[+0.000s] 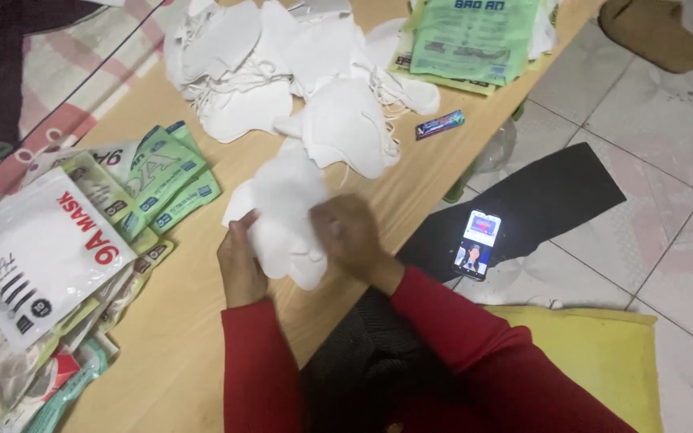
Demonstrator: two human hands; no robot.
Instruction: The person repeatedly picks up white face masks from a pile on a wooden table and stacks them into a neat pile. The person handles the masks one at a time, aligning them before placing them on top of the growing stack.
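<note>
Your left hand (240,261) and your right hand (352,239) are both closed on the same small stack of white face masks (284,210), which you hold low over the wooden table (194,321). The left hand pinches the stack's near-left edge, fingers curled over it. The right hand grips the right edge from above, knuckles toward you, though it is blurred and you cannot make out each finger. The stack sits between the two hands and fans out away from you, past your fingertips.

Just beyond the stack, farther from you, lies a loose heap of white masks (298,72) with their ear loops tangled, spread across the far part of the table. To the right of that heap, near the table edge, rests a small purple and blue wrapper (439,124). Beyond it, at the far right corner, is a pile of green printed packets (468,36).

To the left of your left hand lies a spread of green and white mask pouches (162,184), and nearer you on that side a large white pouch with red lettering (38,261) tops another stack of packed pouches.

Your red sleeves (475,353) come in from the bottom. To the right of your right hand, off the table, a phone with a lit screen (476,244) lies on a black sheet (539,200) on the pale tiled floor (667,160). A yellow cushion (603,353) sits near your right elbow. Left of the table is a pink checked cloth (66,72).
</note>
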